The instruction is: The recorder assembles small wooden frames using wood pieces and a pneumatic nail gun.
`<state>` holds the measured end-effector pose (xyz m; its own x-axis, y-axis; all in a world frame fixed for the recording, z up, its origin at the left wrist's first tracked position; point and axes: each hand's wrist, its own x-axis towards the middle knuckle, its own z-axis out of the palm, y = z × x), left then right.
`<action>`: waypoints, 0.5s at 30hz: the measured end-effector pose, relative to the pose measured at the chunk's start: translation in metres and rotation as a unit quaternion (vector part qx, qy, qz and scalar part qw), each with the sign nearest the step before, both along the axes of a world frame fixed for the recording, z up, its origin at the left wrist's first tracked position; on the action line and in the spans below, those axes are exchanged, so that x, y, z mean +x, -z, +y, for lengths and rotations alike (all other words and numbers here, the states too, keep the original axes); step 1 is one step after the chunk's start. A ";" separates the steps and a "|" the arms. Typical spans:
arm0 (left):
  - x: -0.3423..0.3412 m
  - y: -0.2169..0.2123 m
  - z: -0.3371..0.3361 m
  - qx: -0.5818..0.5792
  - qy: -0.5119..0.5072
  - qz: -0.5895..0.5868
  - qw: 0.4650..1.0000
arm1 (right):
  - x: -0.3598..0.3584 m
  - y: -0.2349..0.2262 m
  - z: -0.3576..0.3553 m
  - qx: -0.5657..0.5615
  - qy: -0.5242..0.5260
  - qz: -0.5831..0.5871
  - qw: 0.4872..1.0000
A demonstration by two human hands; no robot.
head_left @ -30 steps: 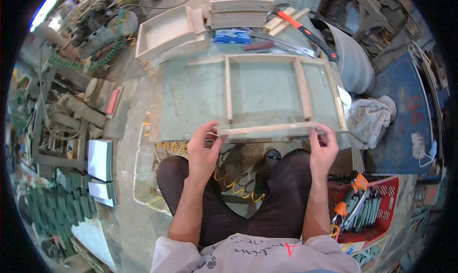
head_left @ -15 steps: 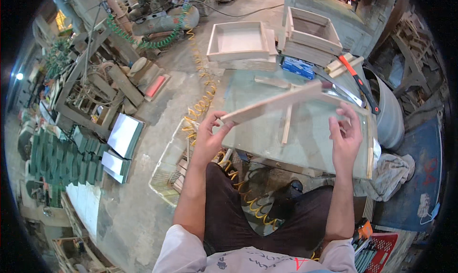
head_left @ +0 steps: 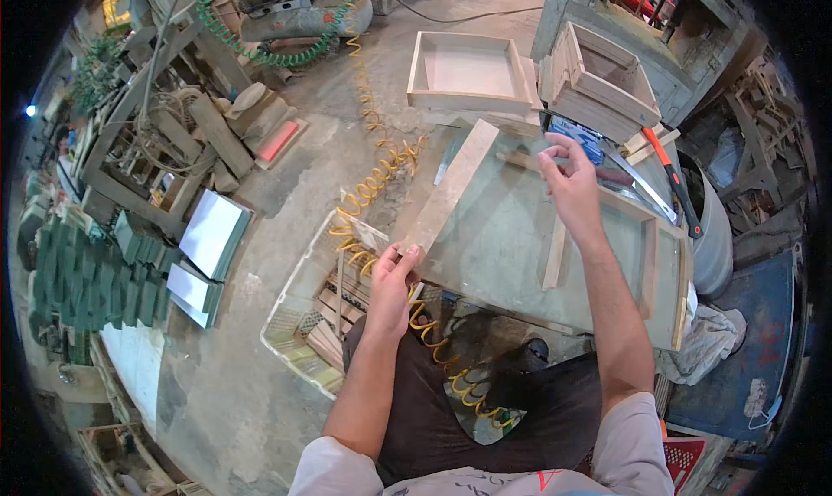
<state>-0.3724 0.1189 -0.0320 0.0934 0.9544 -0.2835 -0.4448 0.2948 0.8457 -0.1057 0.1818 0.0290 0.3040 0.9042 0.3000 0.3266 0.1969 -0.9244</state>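
My left hand (head_left: pixel 394 286) pinches the lower end of a flat wooden strip (head_left: pixel 452 184), which tilts up and away over the left part of the glass-like tabletop (head_left: pixel 494 227). My right hand (head_left: pixel 572 179) hovers above the far part of this table, fingers loosely curled and apart, holding nothing that I can see. Below and beside it, a narrow wooden piece (head_left: pixel 555 257) and another wooden piece (head_left: pixel 648 266) lie against a long wooden rail (head_left: pixel 620 203). Part of that rail is hidden by my right hand and forearm.
Shallow wooden boxes (head_left: pixel 471 97) and stacked deeper ones (head_left: pixel 568 84) stand at the far side. A handsaw (head_left: pixel 646 184), an orange-and-black tool (head_left: pixel 672 179) and a blue box (head_left: pixel 579 140) lie nearby. A yellow coiled hose (head_left: pixel 373 184) hangs beside a crate (head_left: pixel 290 327) of wood pieces.
The strip has swung from pointing rightward to pointing away, its broad face now showing. My right hand has moved left and farther out. The view has shifted slightly.
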 end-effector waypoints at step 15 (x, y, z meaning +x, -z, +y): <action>-0.023 -0.023 0.084 0.253 0.028 0.269 0.929 | 0.011 0.012 0.025 -0.057 -0.071 0.206 0.974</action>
<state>-0.3950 0.2030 -0.0093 0.1221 0.9761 0.1797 0.0869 -0.1908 0.9778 -0.0944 0.2065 0.0167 0.2466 0.9663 0.0737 -0.1003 0.1011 -0.9898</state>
